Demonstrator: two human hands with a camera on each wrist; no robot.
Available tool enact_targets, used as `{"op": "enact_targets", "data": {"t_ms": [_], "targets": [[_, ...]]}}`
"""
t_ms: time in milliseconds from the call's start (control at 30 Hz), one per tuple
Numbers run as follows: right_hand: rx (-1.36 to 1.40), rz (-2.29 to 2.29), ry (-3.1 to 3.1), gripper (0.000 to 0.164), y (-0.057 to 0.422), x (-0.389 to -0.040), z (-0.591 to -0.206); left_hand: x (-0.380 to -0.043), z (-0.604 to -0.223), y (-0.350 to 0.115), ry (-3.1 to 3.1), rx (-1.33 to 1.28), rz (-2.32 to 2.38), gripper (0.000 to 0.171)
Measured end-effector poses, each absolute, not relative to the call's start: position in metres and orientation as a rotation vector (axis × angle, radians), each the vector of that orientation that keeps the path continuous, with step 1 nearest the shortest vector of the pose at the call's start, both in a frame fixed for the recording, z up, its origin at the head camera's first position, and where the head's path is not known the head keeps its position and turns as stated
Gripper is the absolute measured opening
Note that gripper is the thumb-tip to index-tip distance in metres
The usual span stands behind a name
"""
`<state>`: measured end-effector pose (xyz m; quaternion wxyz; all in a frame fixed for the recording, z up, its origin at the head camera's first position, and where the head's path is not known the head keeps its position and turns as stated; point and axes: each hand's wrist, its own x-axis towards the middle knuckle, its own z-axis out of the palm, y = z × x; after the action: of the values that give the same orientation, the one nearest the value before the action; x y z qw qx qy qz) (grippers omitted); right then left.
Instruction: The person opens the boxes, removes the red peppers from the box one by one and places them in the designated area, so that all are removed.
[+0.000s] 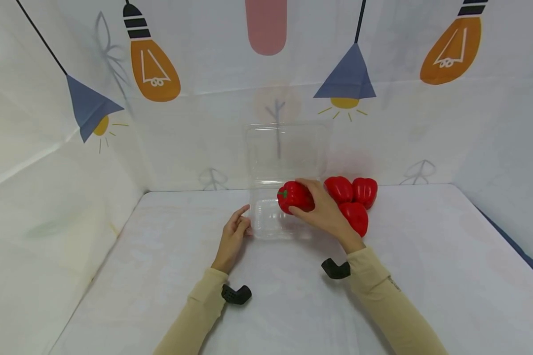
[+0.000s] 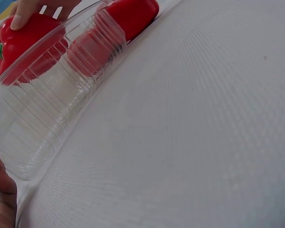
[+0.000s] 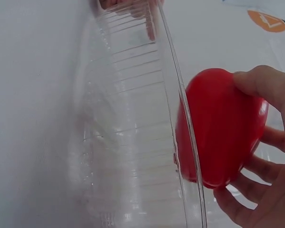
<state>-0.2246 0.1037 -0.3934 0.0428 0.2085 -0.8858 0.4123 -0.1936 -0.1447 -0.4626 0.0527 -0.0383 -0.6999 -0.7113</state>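
Observation:
A red bell pepper (image 1: pixel 295 196) with a green stem is in my right hand (image 1: pixel 321 209), which grips it with the thumb on one side and the fingers on the other. It is over the clear plastic container (image 1: pixel 266 228), whose see-through lid (image 1: pixel 288 148) stands raised at the back. In the right wrist view the pepper (image 3: pixel 223 128) is at the container's rim (image 3: pixel 183 95), partly behind it. My left hand (image 1: pixel 233 239) holds the container's left edge, its index finger stretched along the side. Through the clear wall no pepper shows on the container's floor.
Several more red bell peppers (image 1: pixel 354 217) sit together just right of the container, one partly hidden by my right wrist. A printed cloth wall (image 1: pixel 195 138) rises behind the white table (image 1: pixel 182 207). Black wrist devices (image 1: pixel 237 295) stick out from both sleeves.

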Motion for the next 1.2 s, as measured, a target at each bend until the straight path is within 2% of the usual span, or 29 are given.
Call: {"op": "enact_targets", "data": {"t_ms": [233,767,1000,1200], "targets": [[0.616,1.276,-2.681,0.076,0.108,-0.222,-0.393,-0.183,-0.447,-0.142,-2.174,-0.135,-2.132,0.041],[0.537,1.259,-2.651,0.074,0.121,-0.216,-0.39,-0.183,-0.446,-0.143,-2.174,-0.118,-2.14,0.041],[0.51,1.305,-2.657,0.075,0.127,-0.213,-0.387,-0.196,-0.471,-0.146,-2.123,-0.12,-2.13,0.038],[0.461,1.324,-2.668,0.077,0.134,-0.21,-0.384,-0.196,-0.47,-0.145,-2.124,-0.113,-2.165,0.04]]}}
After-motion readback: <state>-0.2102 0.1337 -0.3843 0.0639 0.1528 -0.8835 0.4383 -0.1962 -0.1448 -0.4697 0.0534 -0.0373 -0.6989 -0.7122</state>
